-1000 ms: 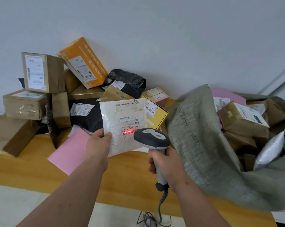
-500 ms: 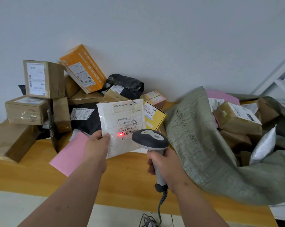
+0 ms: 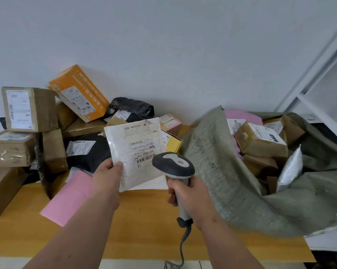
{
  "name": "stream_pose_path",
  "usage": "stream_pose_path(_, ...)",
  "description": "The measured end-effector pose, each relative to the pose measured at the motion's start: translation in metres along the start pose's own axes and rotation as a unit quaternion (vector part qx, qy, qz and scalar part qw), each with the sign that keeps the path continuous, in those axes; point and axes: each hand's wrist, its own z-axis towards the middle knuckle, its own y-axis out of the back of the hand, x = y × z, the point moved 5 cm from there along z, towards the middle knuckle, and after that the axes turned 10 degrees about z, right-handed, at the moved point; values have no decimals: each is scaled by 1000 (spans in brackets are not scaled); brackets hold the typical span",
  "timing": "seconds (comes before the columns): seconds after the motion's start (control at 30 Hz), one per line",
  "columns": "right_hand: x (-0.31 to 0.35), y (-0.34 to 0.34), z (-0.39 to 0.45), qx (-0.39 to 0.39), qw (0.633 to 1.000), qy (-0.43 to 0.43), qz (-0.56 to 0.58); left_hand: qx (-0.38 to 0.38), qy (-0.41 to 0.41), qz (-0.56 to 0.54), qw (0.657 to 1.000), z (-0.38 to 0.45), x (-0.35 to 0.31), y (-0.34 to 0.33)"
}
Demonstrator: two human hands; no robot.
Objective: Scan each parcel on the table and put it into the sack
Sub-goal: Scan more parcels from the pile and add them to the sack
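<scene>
The left hand pinches the lower left edge of a white padded parcel, holding it upright above the wooden worktop with its barcode label facing the person. Just right of the parcel, the right hand grips the handle of a grey scanner, whose head overlaps the parcel's lower right corner. Right of the scanner, the grey-green sack lies open with boxes inside. Behind the parcel, cartons and black bags are heaped against the wall.
</scene>
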Motion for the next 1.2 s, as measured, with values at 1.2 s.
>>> stream_pose_path(1.2,92,283,21,-285,925,144,205,244,-244,215,914,-112,-81,-342)
